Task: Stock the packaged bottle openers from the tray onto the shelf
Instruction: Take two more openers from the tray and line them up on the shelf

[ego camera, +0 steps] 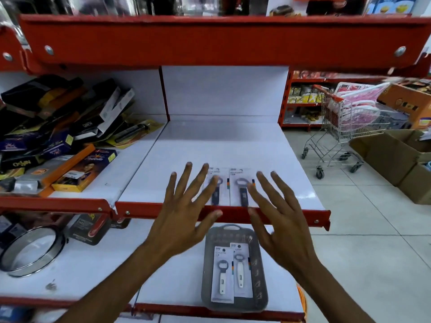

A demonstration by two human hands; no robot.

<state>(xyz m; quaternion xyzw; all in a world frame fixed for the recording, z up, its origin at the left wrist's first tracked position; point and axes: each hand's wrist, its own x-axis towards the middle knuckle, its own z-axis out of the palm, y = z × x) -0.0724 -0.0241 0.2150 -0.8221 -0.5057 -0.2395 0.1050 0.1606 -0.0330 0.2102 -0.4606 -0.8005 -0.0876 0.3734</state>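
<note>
Two packaged bottle openers with dark handles lie side by side near the front edge of the white shelf (210,145): the left pack (221,190) and the right pack (240,185). My left hand (186,206) hovers spread over the left pack, partly covering it. My right hand (277,210) is spread just right of the right pack. Neither hand holds anything. On the shelf below, a grey tray (258,297) holds two packs with white-handled openers (222,276), overlapping each other.
Boxed goods are piled on the left shelf section (58,136). A round metal sieve (30,252) lies on the lower left shelf. A shopping cart (345,127) and cardboard boxes (396,157) stand on the tiled floor to the right. A red shelf edge (210,40) overhangs above.
</note>
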